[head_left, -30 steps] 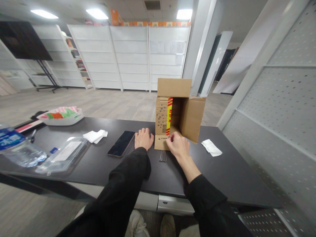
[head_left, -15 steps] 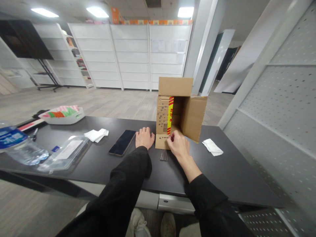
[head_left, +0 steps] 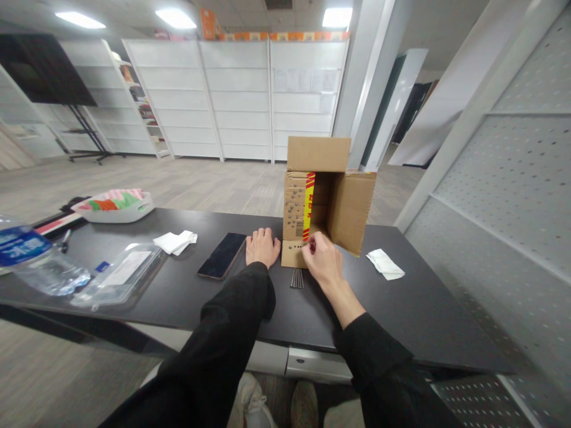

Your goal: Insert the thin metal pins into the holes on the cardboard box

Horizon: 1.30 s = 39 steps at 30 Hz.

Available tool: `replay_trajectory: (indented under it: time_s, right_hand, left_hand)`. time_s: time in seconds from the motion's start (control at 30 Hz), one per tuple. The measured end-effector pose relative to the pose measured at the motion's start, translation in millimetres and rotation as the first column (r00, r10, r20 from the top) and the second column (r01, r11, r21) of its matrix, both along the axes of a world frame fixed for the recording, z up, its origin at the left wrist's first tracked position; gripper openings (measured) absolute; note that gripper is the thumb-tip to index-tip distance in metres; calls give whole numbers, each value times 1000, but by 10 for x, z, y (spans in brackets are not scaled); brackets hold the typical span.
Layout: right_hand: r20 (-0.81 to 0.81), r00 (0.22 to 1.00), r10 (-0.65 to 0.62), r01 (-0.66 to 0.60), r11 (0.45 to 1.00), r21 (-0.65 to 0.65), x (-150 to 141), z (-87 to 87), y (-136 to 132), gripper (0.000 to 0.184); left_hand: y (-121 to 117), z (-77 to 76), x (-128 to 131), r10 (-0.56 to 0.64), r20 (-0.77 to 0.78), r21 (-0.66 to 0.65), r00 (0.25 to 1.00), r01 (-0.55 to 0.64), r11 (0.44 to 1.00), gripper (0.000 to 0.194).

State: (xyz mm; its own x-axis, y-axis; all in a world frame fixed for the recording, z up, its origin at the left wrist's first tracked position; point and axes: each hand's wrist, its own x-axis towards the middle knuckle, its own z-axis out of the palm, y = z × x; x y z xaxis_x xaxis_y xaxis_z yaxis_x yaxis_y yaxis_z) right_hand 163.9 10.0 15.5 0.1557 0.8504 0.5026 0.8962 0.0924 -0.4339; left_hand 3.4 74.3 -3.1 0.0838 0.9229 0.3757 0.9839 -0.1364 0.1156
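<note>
A cardboard box (head_left: 341, 154) stands on its side, its opening facing me and its flaps spread out. Round grey heads dot its left flap, and a row of small dark holes or dots runs along the bottom flap. At that row, my right hand (head_left: 323, 258) is closed in a pinch; whatever its fingertips hold is too small or hidden to make out. My left hand (head_left: 263, 246) lies flat on the table just left of the box, fingers stretched out. Several screws or nails (head_left: 297, 278) lie side by side in front of the bottom flap.
A phone (head_left: 222, 255) lies left of my left hand. Farther left are a folded tissue (head_left: 175, 242), a clear plastic case (head_left: 122, 276), a water bottle (head_left: 40, 258) and a white basket (head_left: 116, 214) with colourful contents. Another tissue (head_left: 385, 264) lies right of the box.
The view has shifted slightly, so everything sits a little higher and farther right. Both hands stay in nearly the same place at the box.
</note>
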Motion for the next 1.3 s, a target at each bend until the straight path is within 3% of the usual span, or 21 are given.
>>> replay_trajectory:
  time_s: [0.5,0.83,1.1,1.3]
  right_hand:
    - [-87,994,60,-29,947,319,9,-22,-41,12]
    - [-230,968,104,-56,977,207,50,67,-196,15]
    - [-460,868,186,-153,982,108,118,25,-350,21]
    - [-465,866,186,-206,979,7,194,-74,-504,25]
  left_hand:
    - [1,10,5,10,-4,-19,1000,-11,1000,22]
    - [-8,18,8,7,39,-59,999,-5,998,23]
    - [-8,21,5,9,24,-47,1000,-8,999,22]
    - [-1,9,0,1,21,-28,1000,-1,1000,22]
